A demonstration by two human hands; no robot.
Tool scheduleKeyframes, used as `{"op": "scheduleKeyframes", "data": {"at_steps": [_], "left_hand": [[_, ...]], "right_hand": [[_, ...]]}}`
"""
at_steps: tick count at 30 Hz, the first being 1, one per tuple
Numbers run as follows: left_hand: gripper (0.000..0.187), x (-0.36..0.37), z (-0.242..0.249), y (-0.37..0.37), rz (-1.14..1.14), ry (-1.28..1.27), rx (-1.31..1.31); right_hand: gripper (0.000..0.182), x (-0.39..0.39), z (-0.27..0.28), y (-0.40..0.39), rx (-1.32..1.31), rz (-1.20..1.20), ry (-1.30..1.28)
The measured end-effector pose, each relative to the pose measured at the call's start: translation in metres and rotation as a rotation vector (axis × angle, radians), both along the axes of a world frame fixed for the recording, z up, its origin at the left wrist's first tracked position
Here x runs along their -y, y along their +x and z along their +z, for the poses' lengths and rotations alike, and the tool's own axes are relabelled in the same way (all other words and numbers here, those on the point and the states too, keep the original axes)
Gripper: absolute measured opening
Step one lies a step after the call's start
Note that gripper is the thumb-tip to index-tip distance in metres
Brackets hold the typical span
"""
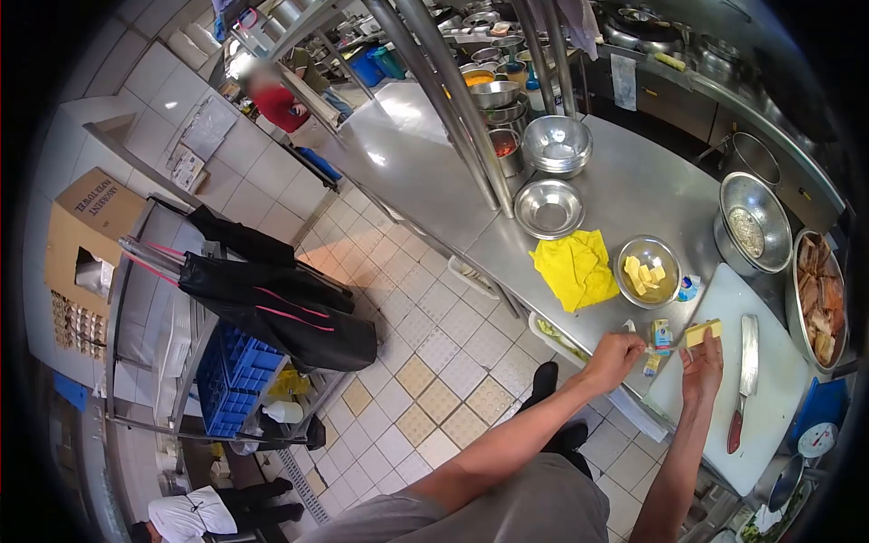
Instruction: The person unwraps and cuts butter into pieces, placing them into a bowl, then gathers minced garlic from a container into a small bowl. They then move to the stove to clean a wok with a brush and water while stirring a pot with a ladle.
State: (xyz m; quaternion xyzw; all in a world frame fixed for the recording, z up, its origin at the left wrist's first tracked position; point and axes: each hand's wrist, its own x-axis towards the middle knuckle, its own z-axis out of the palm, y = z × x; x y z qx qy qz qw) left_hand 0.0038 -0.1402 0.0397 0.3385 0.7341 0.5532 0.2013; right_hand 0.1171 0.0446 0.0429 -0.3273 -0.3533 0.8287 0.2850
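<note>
A pale yellow block [703, 333] is held in my right hand [702, 365], over the left edge of the white cutting board [778, 362]. My left hand [617, 359] is closed near the counter's edge, with a small bit of something pale at its fingertips that I cannot make out. Between the hands lies a blue and yellow wrapper [662, 337]. Beyond them, a metal bowl [647, 246] holds several yellow pieces [641, 274]. A knife [748, 366] with a reddish handle rests on the board, right of my right hand.
A yellow cloth [576, 270] lies left of the bowl. Farther back stand empty metal bowls [549, 209]. Right of the board are a colander [753, 223], a tray of meat [819, 299] and a blue scale [819, 421]. Shelf posts rise from the counter. Two people are at the left.
</note>
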Motion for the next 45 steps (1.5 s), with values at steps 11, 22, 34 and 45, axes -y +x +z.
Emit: {"op": "scheduleKeyframes", "data": {"at_steps": [11,22,34,45], "left_hand": [[0.017,-0.03,-0.018,0.01,0.076,-0.296,-0.344],[0.014,-0.028,0.003,0.009,0.056,-0.406,-0.465],[0.018,-0.033,-0.016,0.019,-0.158,-0.598,-0.488],[0.015,-0.031,-0.032,0.021,-0.013,-0.553,-0.688]], "right_hand": [[0.019,-0.012,-0.014,0.012,0.075,-0.127,0.123],[0.045,0.018,-0.003,0.013,0.233,-0.133,0.373],[0.039,0.018,-0.016,0.019,0.224,-0.215,0.347],[0.036,0.014,-0.004,0.026,0.215,-0.288,0.323]]}}
